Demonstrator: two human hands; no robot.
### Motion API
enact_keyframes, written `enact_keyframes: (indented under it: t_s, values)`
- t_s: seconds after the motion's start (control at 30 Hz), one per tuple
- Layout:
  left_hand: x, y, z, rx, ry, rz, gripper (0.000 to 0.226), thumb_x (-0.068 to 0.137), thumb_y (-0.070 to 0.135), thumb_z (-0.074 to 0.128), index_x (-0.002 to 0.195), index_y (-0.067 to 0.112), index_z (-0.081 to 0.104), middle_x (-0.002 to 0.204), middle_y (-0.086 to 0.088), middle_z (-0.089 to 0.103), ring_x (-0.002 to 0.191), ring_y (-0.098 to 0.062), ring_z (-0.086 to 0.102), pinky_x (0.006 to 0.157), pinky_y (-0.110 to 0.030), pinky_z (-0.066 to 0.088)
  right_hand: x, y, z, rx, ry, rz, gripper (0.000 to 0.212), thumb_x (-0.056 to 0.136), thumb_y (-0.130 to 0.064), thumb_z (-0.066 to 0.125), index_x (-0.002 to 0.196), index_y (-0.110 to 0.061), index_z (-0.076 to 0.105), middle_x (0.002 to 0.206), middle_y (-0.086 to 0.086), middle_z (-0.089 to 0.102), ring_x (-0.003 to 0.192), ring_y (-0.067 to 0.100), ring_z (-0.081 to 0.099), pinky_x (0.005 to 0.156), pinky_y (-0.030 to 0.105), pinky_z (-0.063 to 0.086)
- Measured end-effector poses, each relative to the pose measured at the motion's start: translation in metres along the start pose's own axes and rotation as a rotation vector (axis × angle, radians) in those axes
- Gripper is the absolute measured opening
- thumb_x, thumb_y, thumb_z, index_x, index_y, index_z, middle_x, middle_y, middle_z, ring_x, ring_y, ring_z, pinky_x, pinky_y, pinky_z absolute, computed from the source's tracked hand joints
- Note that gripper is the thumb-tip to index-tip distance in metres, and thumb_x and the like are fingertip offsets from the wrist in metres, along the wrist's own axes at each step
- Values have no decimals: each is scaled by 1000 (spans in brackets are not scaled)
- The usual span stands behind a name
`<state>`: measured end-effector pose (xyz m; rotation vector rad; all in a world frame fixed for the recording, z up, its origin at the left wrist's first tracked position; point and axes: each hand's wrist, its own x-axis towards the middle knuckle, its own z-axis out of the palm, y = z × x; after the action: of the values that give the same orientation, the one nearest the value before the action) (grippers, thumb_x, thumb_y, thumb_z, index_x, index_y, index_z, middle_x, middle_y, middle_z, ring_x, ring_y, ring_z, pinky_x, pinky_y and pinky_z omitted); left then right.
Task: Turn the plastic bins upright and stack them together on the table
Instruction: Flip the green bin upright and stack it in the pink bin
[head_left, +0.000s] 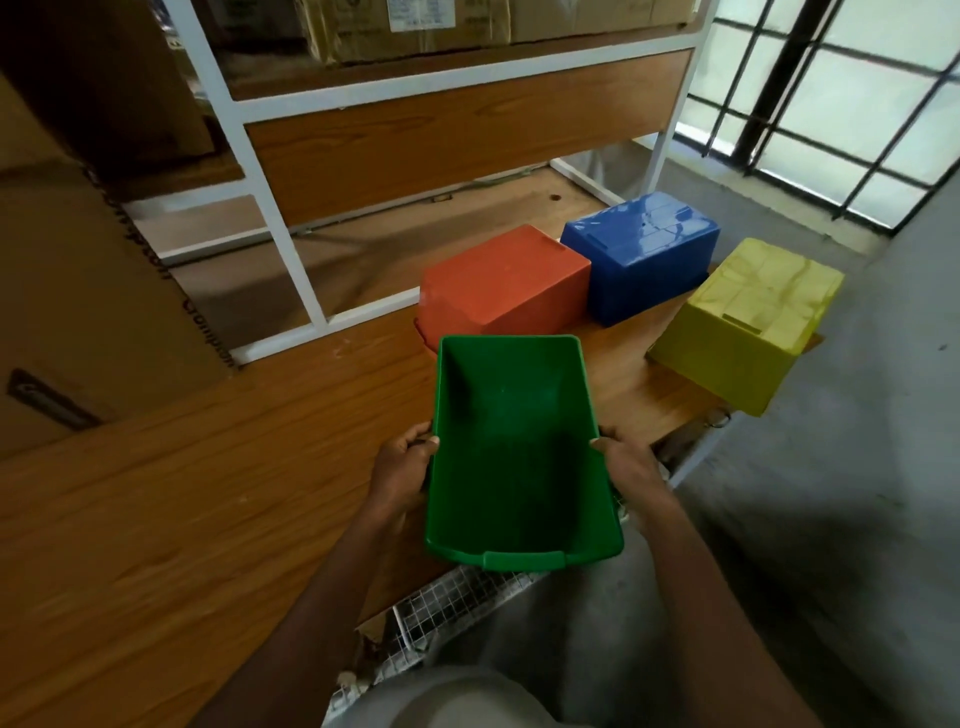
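Both hands, left hand (400, 470) and right hand (631, 470), grip the upright green bin (514, 452), fingers closed on its sides. The orange bin (501, 283), blue bin (641, 254) and yellow bin (743, 322) lie upside down on the bench (208, 493), from 12 to 2 o'clock.

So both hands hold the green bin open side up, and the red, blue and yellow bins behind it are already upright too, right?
Not quite. The head view shows the left hand and right hand holding the green bin open side up, but the red bin, blue bin and yellow bin are upside down on the table, bottoms facing up.
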<state>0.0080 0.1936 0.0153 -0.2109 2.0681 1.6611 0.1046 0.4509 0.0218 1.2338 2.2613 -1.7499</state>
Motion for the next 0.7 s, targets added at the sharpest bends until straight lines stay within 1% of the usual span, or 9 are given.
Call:
enact_keyframes:
  t_s: [0.07, 0.13, 0.17, 0.3, 0.43, 0.5, 0.57, 0.63, 0.7]
  values:
    - [-7, -2, -2, -48, 12, -13, 38, 107, 17, 54, 145, 19, 58, 106, 1, 74, 90, -24, 71, 78, -39, 60, -2, 2, -1, 72, -42, 14, 23, 103, -14, 52, 119, -14, 69, 111, 11, 73, 97, 28, 67, 68, 34, 47]
    - [-19, -1, -5, -81, 38, -9, 30, 107, 15, 53, 134, 24, 62, 99, 3, 75, 82, -20, 70, 63, -27, 59, -5, 3, -1, 114, -81, 26, 23, 102, -13, 52, 116, -15, 71, 109, 12, 76, 98, 30, 70, 71, 36, 52]
    - [-24, -2, -7, -94, 55, -5, 30, 107, 15, 53, 134, 24, 62, 99, 3, 75, 80, -18, 70, 60, -26, 58, -6, 3, 0, 127, -98, 30, 23, 101, -13, 52, 115, -15, 71, 109, 13, 76, 99, 31, 71, 73, 38, 54]
    - [-45, -15, -22, -116, 113, -12, 37, 107, 18, 53, 143, 18, 61, 113, -2, 75, 87, -17, 70, 67, -32, 52, -15, -2, 9, 113, -180, 11, 24, 104, -14, 50, 116, -14, 70, 112, 13, 76, 100, 31, 71, 74, 37, 54]
    - [-74, -38, -45, -177, 202, -26, 31, 107, 17, 50, 134, 23, 67, 111, -3, 76, 92, -23, 68, 75, -34, 52, -32, -11, 27, 54, -294, -60, 22, 106, -14, 49, 115, -18, 70, 116, 5, 75, 106, 24, 69, 74, 34, 49]
    - [-91, -52, -59, -240, 271, -33, 31, 107, 17, 51, 132, 22, 68, 113, -5, 76, 90, -23, 68, 76, -35, 52, -43, -16, 40, 42, -346, -75, 21, 106, -15, 51, 113, -20, 70, 116, 3, 75, 106, 21, 68, 75, 34, 48]
    - [-109, -65, -75, -294, 346, -32, 28, 105, 16, 54, 125, 26, 72, 105, -2, 79, 85, -21, 68, 74, -35, 53, -57, -23, 56, 22, -402, -81, 20, 105, -16, 51, 110, -23, 70, 115, 0, 75, 106, 19, 67, 77, 34, 48]
    - [-127, -77, -93, -325, 404, -15, 28, 104, 15, 55, 117, 29, 76, 94, 1, 80, 82, -20, 67, 77, -38, 54, -70, -28, 76, 0, -458, -93, 21, 105, -17, 51, 113, -22, 71, 115, 0, 75, 107, 19, 68, 78, 34, 49]
    - [-146, -85, -115, -344, 456, -13, 27, 104, 14, 56, 114, 28, 77, 92, -1, 79, 81, -21, 67, 78, -41, 54, -84, -31, 99, -27, -507, -107, 22, 105, -17, 52, 117, -20, 71, 117, 0, 75, 109, 20, 67, 80, 36, 49]
